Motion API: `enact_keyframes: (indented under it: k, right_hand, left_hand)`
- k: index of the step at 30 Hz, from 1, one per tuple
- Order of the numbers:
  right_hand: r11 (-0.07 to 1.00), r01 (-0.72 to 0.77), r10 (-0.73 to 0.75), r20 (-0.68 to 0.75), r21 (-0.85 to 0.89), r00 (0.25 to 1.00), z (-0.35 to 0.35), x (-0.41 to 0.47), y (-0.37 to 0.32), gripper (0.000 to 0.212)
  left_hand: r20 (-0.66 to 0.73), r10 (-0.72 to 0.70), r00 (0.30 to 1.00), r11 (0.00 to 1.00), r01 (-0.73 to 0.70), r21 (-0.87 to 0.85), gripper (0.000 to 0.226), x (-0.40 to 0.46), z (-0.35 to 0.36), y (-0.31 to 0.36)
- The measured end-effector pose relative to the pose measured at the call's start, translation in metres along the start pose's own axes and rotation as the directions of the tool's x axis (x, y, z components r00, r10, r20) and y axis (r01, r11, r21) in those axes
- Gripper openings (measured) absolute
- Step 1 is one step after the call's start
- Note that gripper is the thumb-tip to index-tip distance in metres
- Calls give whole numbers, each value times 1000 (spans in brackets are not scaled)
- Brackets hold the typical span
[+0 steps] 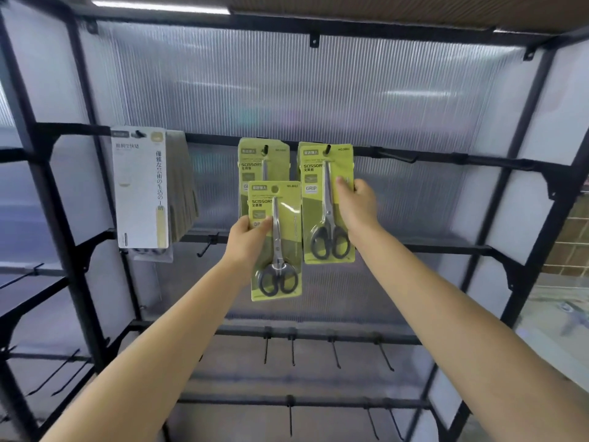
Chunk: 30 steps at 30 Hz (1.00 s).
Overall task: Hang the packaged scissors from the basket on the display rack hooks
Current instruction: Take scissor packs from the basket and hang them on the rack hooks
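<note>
— Step in hand? Mid-hanging, by the look. Left hand (pixel 251 232) pinching one green scissors pack (pixel 276 240) by its left edge, thumb on the front, held upright and free of the rack, just below and in front of the pack already hung on the left hook (pixel 264 150).

— And the other side? Right hand (pixel 357 199) gripping the right edge of a hanging scissors pack (pixel 326 202), thumb across the card; that pack's hole already over the right hook (pixel 327 149), so probably seated or nearly so.

— Basket? Not in view.

— Next move? Likely releasing the right-hand pack, then raising the left-hand one until its punched hole (pixel 274 189) lines up with a hook tip and sliding it back. Calls for keeping the card square to the hook.

— Anything else nearby? A stack of grey-white carded goods (pixel 140 186) hanging further left; bare hooks (pixel 333 349) on the lower rails.
</note>
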State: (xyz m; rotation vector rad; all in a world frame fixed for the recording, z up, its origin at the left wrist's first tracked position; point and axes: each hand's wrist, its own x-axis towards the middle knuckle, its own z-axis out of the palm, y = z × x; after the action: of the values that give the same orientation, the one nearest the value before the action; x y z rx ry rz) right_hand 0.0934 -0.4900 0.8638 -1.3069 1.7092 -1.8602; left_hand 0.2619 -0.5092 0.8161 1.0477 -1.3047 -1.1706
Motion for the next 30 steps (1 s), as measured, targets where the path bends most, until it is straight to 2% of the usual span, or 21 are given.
enact_keyframes:
  k: [5,8,18,22,25,28,30]
  right_hand:
    - [999,1,-1,-3,-43,1000,12,23,7,23]
    - [995,-8,9,3,-99,1000,18,35,10,33]
    - [899,38,-36,14,-435,999,31,65,20,43]
    - [874,49,-57,-1,-483,998,22,63,20,41]
    - [859,173,-170,51,-481,984,3,54,18,37]
    - [836,359,-291,219,-416,931,-19,33,7,36]
    - [815,427,-306,334,-391,891,-31,17,-2,38]
  left_hand:
    - [-19,-25,1000,1000,25,15,16,-1,-3,0]
    - [-38,-29,999,999,30,17,13,2,-8,0]
    - [-53,-17,998,999,19,37,5,10,-17,-5]
    - [-10,-10,1000,1000,10,21,12,7,-15,-7]
    - [40,26,999,999,-28,36,16,5,-9,-11]
    - [102,43,994,998,-47,38,8,2,4,-13]
    - [136,25,990,1000,-27,11,11,0,16,-15]
